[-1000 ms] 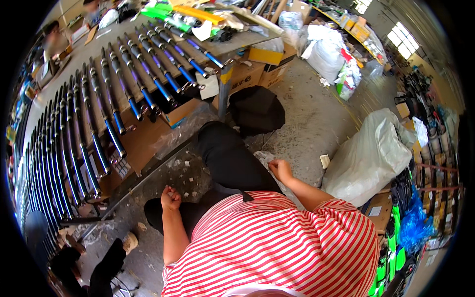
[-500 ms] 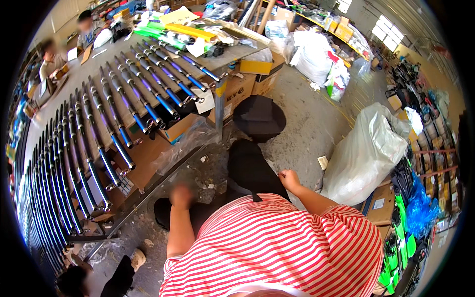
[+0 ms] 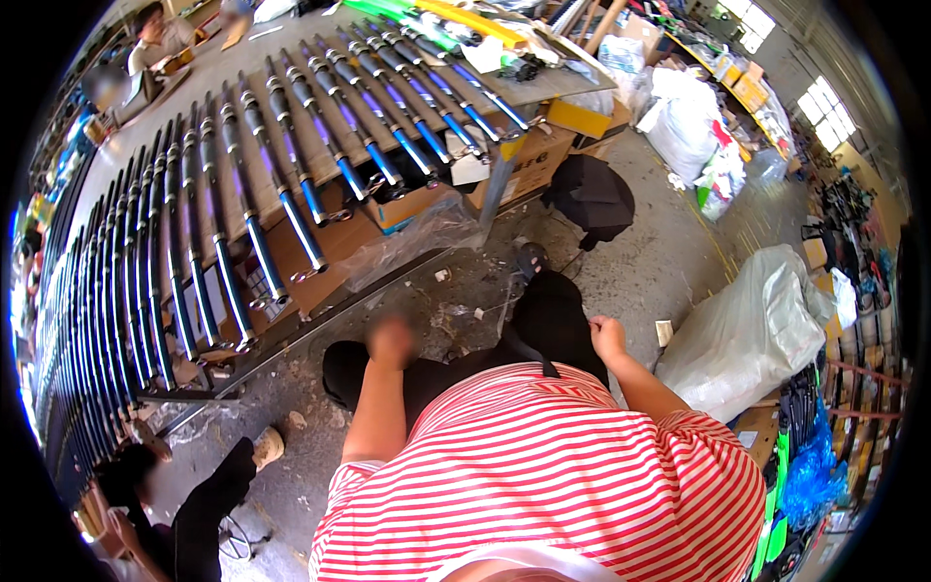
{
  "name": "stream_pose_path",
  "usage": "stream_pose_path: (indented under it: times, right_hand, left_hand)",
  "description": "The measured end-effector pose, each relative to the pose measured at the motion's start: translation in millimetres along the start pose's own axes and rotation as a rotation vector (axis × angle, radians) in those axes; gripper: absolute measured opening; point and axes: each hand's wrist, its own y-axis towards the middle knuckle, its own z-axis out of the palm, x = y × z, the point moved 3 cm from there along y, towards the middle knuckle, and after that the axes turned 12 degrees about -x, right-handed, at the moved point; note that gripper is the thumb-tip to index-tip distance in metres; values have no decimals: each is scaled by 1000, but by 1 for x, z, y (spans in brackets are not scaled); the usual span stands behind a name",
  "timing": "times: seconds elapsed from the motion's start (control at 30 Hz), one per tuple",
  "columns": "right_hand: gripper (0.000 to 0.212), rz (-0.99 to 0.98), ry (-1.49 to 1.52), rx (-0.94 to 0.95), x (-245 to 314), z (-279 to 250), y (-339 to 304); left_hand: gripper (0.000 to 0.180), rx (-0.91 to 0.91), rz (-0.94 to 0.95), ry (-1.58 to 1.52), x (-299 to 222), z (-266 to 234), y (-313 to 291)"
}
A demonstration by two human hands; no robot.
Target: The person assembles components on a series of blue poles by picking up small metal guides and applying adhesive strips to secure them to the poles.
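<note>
My left hand [image 3: 393, 341] hangs over the floor beside the long table [image 3: 546, 89]; it is smeared, so its fingers cannot be made out. On the other side of my dark trousers, my right hand [image 3: 608, 337] is held low with its fingers curled in and nothing visible in them. Neither hand touches the table. A long row of fishing rods [image 3: 303, 231], black with blue and purple sections, lies side by side on the table, their ends jutting past the near edge.
A round black-covered stool [image 3: 592, 199] stands ahead. At right is a large whitish plastic sack [image 3: 737, 339]. Cardboard boxes [image 3: 533, 160] sit under the table. One person [image 3: 160, 44] is across the table; another person [image 3: 208, 514] is at lower left.
The view has shifted: the table, rods and stool now appear farther right and higher or lower. A dark shoe shows ahead of me. Both hands still hang low.
</note>
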Motion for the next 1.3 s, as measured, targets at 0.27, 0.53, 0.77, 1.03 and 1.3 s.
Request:
stream_pose_path:
  times: [0.27,0.53,0.77,1.03,1.3]
  right_hand:
    - [11,-444,317,-70,152,-31,26]
    - [19,-930,524,406,283,97,9]
    - [37,-1230,263,701,298,170,-23]
    - [23,-1592,337,670,296,161,-3]
    - [22,-1731,725,638,273,111,21]
  left_hand:
    - [23,45,-2096,-1393,-80,-40,51]
    - [30,28,-2096,-1602,-71,-33,16]
    - [15,-190,-1932,-1274,-95,-21,-6]
    - [23,-526,-1972,-1681,-155,-37,75]
    - [41,-791,-1764,-1992,-229,-59,113]
